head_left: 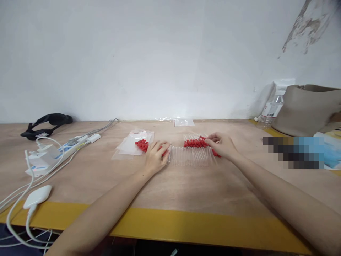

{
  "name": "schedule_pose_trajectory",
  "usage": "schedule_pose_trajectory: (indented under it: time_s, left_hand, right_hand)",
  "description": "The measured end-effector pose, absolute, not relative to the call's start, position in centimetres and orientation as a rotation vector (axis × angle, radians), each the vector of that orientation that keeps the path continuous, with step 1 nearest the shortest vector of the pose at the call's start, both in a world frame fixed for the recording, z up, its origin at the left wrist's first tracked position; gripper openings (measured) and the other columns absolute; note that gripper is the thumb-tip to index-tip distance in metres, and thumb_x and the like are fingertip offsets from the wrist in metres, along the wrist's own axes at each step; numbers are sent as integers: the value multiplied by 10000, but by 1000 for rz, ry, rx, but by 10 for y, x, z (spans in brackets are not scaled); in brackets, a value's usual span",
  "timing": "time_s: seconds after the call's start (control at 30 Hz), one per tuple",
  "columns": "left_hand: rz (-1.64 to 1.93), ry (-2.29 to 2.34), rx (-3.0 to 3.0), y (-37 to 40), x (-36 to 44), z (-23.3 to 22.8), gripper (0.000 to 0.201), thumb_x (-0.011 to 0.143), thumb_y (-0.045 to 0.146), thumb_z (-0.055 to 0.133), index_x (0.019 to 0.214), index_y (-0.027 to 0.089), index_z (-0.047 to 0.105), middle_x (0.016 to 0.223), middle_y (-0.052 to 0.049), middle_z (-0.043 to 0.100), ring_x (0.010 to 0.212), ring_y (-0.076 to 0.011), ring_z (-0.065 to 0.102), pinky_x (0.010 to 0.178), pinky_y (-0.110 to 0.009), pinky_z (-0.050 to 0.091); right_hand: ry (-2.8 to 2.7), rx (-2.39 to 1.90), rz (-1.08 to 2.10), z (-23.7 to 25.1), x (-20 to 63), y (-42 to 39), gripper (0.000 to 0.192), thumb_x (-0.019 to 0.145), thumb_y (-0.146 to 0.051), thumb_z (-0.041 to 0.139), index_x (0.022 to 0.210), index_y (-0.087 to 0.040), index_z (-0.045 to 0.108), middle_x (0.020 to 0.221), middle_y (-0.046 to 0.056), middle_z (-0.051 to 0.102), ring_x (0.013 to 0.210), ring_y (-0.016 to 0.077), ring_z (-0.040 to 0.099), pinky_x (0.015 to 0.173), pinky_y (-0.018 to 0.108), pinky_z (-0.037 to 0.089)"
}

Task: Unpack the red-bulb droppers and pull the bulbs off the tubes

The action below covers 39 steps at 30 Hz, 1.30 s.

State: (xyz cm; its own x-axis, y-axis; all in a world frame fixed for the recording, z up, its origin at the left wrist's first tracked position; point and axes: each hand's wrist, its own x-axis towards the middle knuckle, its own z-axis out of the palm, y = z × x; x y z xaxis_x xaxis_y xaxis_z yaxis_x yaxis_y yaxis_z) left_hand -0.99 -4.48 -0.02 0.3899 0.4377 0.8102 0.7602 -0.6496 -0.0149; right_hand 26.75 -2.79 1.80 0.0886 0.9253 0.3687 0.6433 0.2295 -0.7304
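A row of clear thin tubes (pixel 189 156) lies side by side on the table, and a line of red rubber bulbs (pixel 195 143) sits along its far edge; they look like droppers. My right hand (pixel 220 143) is at the right end of this row, thumb and fingers pinched on a red-bulbed dropper. At the left end, my left hand (pixel 157 156) rests with bent fingers, red showing between them, closed on what appears to be a dropper. More red bulbs (pixel 141 144) lie just left of it, on clear plastic bags (pixel 128 145). The left fingertips are partly hidden.
On the left are a power strip (pixel 70 145) with plugs and white cables, a white charger puck (pixel 37 196) and a black strap (pixel 49 122). A plastic bottle (pixel 272 108) and a grey bag (pixel 303 110) stand back right. Yellow tape (pixel 170 222) lines the front edge.
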Motion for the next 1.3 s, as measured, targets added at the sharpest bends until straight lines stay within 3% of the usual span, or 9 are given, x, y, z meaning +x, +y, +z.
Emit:
schedule_pose_trajectory:
  time_s: [0.17, 0.33, 0.53, 0.6, 0.7, 0.83, 1.13, 1.3]
  left_hand:
    - [-998, -811, -2339, -52, 4, -2, 326, 828, 243, 502, 1153, 210, 507, 1157, -104, 519, 1079, -227, 448, 858, -372, 394]
    - [-956, -577, -2379, -55, 5, -5, 227, 831, 190, 507, 1056, 191, 538, 840, -44, 607, 794, -156, 524, 690, -294, 419]
    - [-888, -443, -2380, -62, 9, 1, 179, 851, 126, 452, 1014, 136, 526, 749, -33, 620, 694, -139, 519, 642, -288, 395]
    - [-858, -431, -2377, -65, 12, 2, 137, 856, 148, 449, 953, 126, 543, 708, -30, 612, 678, -139, 518, 648, -291, 394]
    - [-796, -488, -2398, -66, 14, -1, 135, 863, 184, 443, 852, 129, 566, 629, -17, 573, 630, -133, 498, 633, -285, 388]
    - [-773, -523, -2428, -66, 14, -4, 152, 858, 191, 447, 802, 134, 577, 578, -6, 536, 593, -128, 472, 610, -276, 377]
    - [-795, -552, -2504, -69, 13, -2, 202, 870, 220, 424, 779, 138, 585, 550, -6, 513, 572, -126, 479, 591, -268, 361]
    - [-816, -570, -2584, -69, 13, -1, 226, 876, 238, 415, 760, 148, 587, 547, -3, 523, 562, -117, 488, 597, -262, 363]
  right_hand:
    - [-1856, -1116, 494, -2, 244, -67, 185, 728, -349, 552, 770, -172, 582, 749, 27, 620, 669, 137, 556, 618, 261, 436]
    - [-1961, -1017, 582, -10, 233, -78, 184, 775, -339, 511, 814, -171, 576, 775, 35, 620, 708, 152, 567, 626, 280, 441]
    - [-2125, -1040, 68, -10, 221, -82, 284, 763, -386, 564, 1008, -249, 606, 855, 22, 661, 795, 175, 543, 752, 343, 328]
    - [-2178, -1042, -99, -10, 216, -85, 204, 815, -357, 509, 942, -262, 638, 782, 8, 673, 729, 153, 533, 722, 332, 283]
    - [-2217, -995, -310, -13, 214, -87, 234, 857, -331, 449, 806, -238, 658, 690, -1, 672, 660, 130, 510, 704, 331, 232]
    - [-2205, -946, -502, -15, 216, -87, 243, 865, -331, 436, 798, -231, 647, 633, -8, 657, 661, 127, 488, 719, 334, 198]
    - [-2244, -841, -654, -11, 220, -89, 204, 863, -257, 434, 815, -207, 626, 554, -2, 583, 647, 132, 466, 743, 332, 253]
    - [-2293, -734, -732, -14, 223, -84, 201, 861, -197, 416, 854, -174, 615, 592, 20, 567, 624, 134, 461, 663, 294, 324]
